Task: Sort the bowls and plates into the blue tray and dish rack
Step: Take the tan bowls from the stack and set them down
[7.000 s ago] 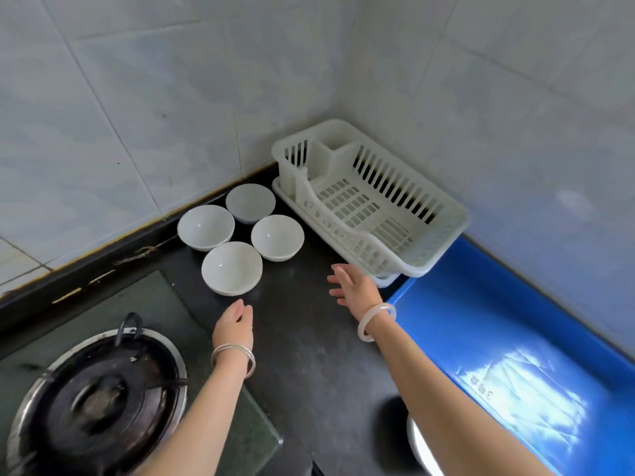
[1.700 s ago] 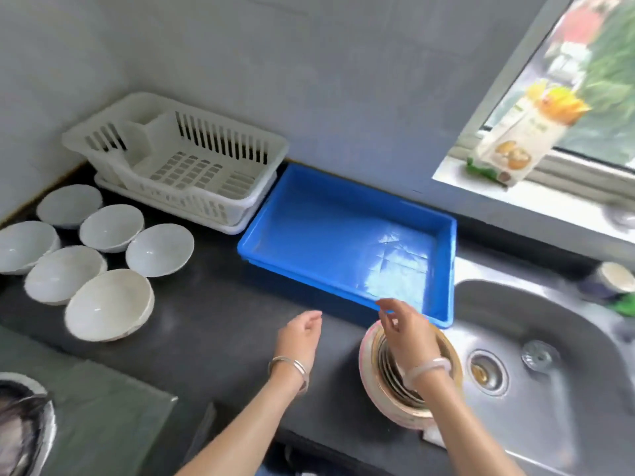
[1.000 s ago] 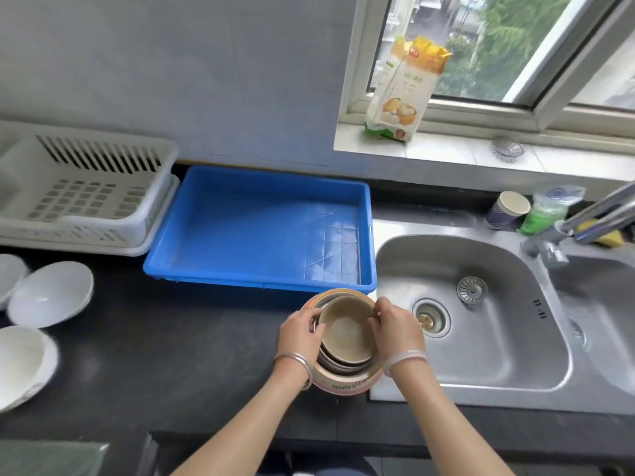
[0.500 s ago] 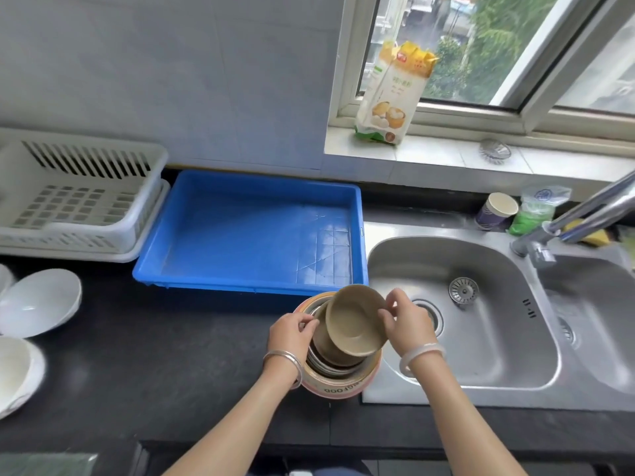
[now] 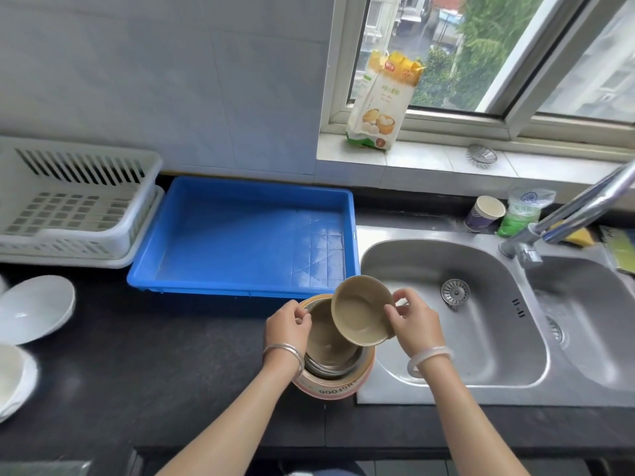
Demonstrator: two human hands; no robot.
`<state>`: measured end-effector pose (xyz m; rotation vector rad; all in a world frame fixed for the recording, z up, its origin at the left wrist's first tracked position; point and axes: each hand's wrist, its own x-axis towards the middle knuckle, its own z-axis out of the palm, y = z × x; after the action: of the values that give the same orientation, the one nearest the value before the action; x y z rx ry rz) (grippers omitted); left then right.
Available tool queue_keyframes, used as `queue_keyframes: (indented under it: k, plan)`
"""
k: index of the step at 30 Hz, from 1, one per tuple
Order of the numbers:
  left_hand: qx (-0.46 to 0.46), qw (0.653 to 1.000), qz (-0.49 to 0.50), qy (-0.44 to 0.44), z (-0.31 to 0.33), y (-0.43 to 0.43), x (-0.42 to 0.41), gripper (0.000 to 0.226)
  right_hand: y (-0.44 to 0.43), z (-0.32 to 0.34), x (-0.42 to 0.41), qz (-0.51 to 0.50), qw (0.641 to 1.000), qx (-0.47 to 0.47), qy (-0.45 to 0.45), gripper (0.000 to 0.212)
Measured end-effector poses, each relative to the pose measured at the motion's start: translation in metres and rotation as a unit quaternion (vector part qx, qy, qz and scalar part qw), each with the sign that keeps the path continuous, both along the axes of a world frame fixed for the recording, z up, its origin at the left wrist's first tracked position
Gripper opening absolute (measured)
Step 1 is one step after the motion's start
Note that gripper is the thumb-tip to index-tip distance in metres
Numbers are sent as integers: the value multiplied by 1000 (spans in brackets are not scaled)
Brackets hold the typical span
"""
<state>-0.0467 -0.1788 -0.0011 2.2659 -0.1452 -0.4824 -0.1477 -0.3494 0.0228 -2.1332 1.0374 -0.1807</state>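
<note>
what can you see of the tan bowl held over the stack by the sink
The tan bowl is small, round and shallow, matte beige, plastic by the look, and empty. It is tilted, opening toward the camera, over the stack of dishes, in front of the blue tray. The right hand pinches its right rim; the left hand holds the stack, not the bowl.

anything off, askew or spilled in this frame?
Nothing spilled or broken. Only the tan bowl is tilted, because the right hand pinches its rim above the stack of dishes, which the left hand grips. The stack appears to overlap the sink rim rather than sit fully on the counter.
</note>
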Motion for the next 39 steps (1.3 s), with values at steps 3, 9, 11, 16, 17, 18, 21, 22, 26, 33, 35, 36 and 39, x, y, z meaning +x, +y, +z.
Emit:
queue_keyframes:
  k: [3, 9, 11, 16, 17, 18, 21, 22, 26, 33, 35, 36, 39]
  plan:
    - [-23, 1000, 21, 3, 6, 4, 6, 17, 1, 6, 2, -4, 1000, 11, -20, 6]
    - [-56, 995, 78, 13, 16, 32, 24, 15, 9, 19, 20, -2, 997, 38, -62, 8]
    - [-69, 991, 110, 25, 17, 48, 30, 14, 17, 22, 32, 13, 997, 40, -69, 10]
    - [-93, 975, 197, 48, 14, 102, 41, 12, 54, 19, 68, 74, 994, 59, -59, 11]
    - [-95, 970, 216, 52, 12, 115, 42, 11, 64, 16, 76, 87, 992, 66, -58, 10]
    - [-97, 965, 237, 56, 10, 129, 43, 11, 74, 13, 84, 100, 991, 75, -56, 9]
    - [-106, 944, 306, 59, 3, 171, 44, 11, 107, 2, 110, 141, 984, 99, -42, 7]
    - [-111, 935, 331, 60, 0, 185, 43, 11, 119, -2, 119, 153, 981, 110, -35, 6]
    - [-128, 894, 424, 71, -15, 240, 39, 13, 170, -18, 153, 191, 970, 151, 4, 8]
    - [-135, 838, 523, 83, -39, 307, 38, 13, 256, -45, 211, 222, 948, 215, 70, 2]
    - [-134, 829, 536, 89, -45, 319, 42, 14, 276, -50, 224, 238, 943, 216, 88, 4]
    - [-131, 828, 538, 92, -47, 324, 44, 15, 284, -52, 230, 243, 940, 216, 99, 5]
    - [-123, 829, 537, 97, -52, 334, 49, 24, 305, -58, 246, 245, 936, 216, 133, 9]
